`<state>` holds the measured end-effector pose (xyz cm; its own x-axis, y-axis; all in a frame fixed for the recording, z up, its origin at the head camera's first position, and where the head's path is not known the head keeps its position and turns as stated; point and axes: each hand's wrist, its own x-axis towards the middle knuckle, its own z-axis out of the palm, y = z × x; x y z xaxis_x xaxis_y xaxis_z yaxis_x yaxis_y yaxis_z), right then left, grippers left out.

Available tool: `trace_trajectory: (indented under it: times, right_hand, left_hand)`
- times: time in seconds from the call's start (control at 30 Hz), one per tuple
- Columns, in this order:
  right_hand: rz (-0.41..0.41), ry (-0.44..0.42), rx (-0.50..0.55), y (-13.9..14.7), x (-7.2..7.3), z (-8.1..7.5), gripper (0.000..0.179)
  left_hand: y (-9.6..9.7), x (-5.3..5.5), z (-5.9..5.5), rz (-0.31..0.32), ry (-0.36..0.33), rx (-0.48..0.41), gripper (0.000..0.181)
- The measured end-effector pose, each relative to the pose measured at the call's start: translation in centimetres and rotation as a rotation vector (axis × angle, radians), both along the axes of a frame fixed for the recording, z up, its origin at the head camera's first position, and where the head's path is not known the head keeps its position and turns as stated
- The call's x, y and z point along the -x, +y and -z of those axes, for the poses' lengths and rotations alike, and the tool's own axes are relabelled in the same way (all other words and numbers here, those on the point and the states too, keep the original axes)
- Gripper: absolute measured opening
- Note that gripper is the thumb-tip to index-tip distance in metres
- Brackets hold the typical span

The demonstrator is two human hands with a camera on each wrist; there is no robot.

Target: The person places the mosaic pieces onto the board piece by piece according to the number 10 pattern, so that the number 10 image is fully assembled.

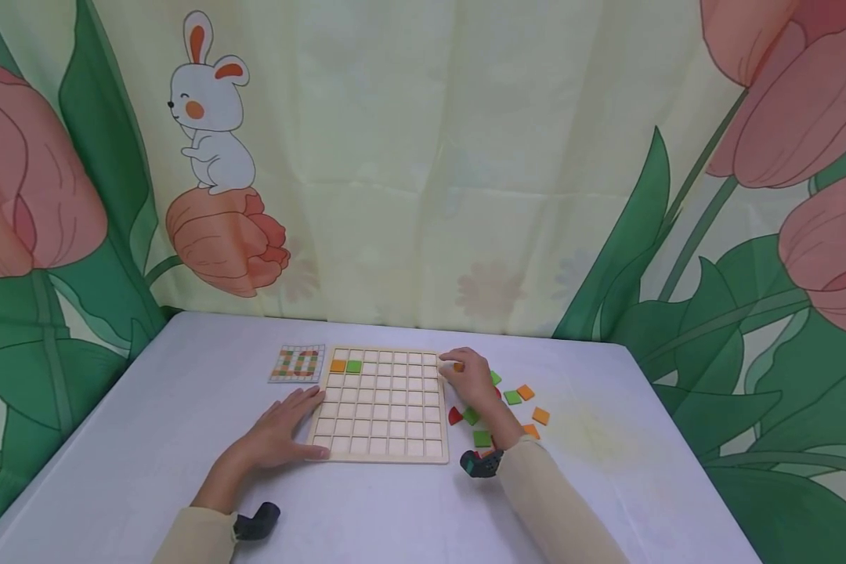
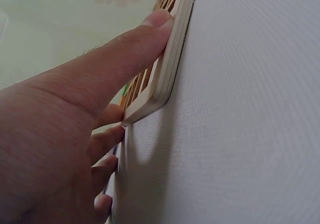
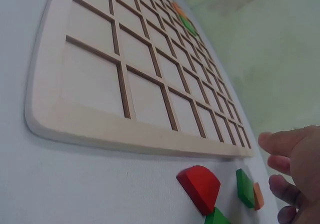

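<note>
A wooden grid board (image 1: 388,459) lies flat on the table, with an orange square tile (image 1: 338,366) and a green square tile (image 1: 354,366) side by side in its upper left cells. My left hand (image 1: 278,431) spreads along the board's left side; its thumb rests on the near left corner, as the left wrist view also shows. By the far right edge of the board is my right hand (image 1: 471,380), thumb and index finger apart. Another orange tile (image 1: 458,366) shows in the gap between them. In the right wrist view, the thumb (image 3: 267,141) has nothing visible against it.
Loose pieces lie right of the board, among them a red rounded piece (image 1: 454,416), a green tile (image 1: 482,439) and an orange tile (image 1: 540,416). A patterned card (image 1: 298,363) lies left of the board. Behind the white-covered table (image 1: 366,517) hangs a printed curtain (image 1: 395,157).
</note>
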<state>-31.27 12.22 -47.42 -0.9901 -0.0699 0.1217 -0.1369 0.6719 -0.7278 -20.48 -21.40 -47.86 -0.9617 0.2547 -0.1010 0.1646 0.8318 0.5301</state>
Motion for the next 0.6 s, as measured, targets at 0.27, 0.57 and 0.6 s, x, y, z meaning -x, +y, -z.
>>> trace_trajectory:
  times: [0.27,0.57,0.6]
  right_hand:
    - [0.044,-0.02,-0.032,1.2,0.2,0.2,0.026]
    - [0.066,-0.058,-0.084,1.9,0.4,0.2,0.029]
    - [0.066,-0.059,-0.092,1.9,0.4,0.2,0.029]
  left_hand:
    - [0.0,0.1,0.1,-0.006,-0.005,0.006,0.103]
    - [-0.1,0.0,0.3,-0.003,0.013,-0.005,0.102]
    - [-0.1,0.0,0.3,-0.004,0.012,-0.005,0.102]
